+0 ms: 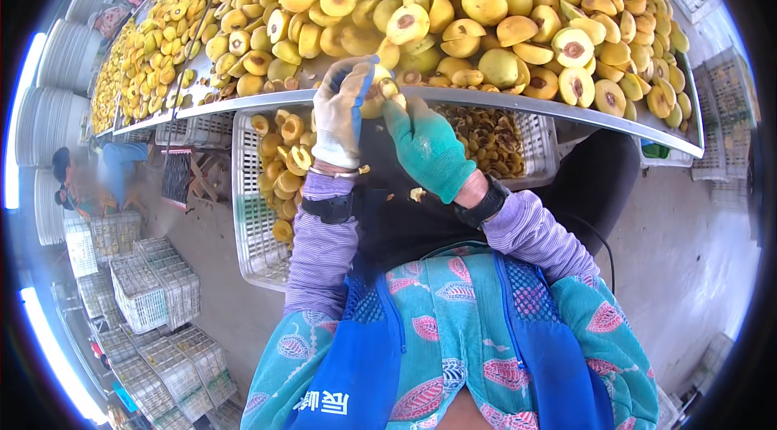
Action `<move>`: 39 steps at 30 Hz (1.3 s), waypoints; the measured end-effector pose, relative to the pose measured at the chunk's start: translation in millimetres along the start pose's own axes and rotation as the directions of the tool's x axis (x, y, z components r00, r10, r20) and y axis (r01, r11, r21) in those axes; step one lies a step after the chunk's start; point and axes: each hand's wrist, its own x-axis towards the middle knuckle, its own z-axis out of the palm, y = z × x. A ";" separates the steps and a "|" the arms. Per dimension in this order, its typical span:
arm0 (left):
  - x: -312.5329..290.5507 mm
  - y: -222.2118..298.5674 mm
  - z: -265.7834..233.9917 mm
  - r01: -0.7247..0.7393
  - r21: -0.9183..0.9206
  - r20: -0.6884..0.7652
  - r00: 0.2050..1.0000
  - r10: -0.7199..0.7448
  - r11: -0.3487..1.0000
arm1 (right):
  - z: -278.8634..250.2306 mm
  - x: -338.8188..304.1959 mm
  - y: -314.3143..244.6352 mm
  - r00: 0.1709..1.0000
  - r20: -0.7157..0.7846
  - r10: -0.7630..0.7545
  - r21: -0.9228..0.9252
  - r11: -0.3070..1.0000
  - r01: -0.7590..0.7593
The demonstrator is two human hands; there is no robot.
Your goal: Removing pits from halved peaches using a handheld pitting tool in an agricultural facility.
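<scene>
At the table's front edge, my left hand (341,106), in a white and blue glove, is closed around a piece of cut yellow stone fruit (374,100). My right hand (433,147), in a green glove, meets it from the right, thumb and fingers pinched against the fruit. Whether a small tool sits between the hands is hidden. Beyond them, a heap of halved stone fruit (484,5), many with brown centres showing, covers the metal table (558,110). A small yellow scrap (417,194) shows against my dark trousers, below the right hand.
Under the table edge, a white basket (257,244) holds hollowed fruit halves; another basket (544,139) holds brownish pits or scraps. Stacked crates (154,292) stand on the floor at left, where another person (121,171) is partly visible. A dark cable (611,260) hangs beside my right leg.
</scene>
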 end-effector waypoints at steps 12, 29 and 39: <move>-15.8 -15.9 15.4 -0.132 0.141 -0.135 0.979 0.151 0.981 | 4.5 -10.8 14.1 0.951 0.057 -0.304 0.077 0.951 0.300; -4.6 -41.0 -4.8 -0.240 0.280 0.307 0.940 0.150 0.930 | -15.6 -22.6 -5.5 0.536 0.837 0.111 0.547 -0.143 -0.825; -3.3 -25.8 -9.9 -0.237 0.241 0.400 0.908 0.126 0.941 | -16.3 -22.7 -18.9 0.505 0.853 0.134 0.522 -0.171 -0.836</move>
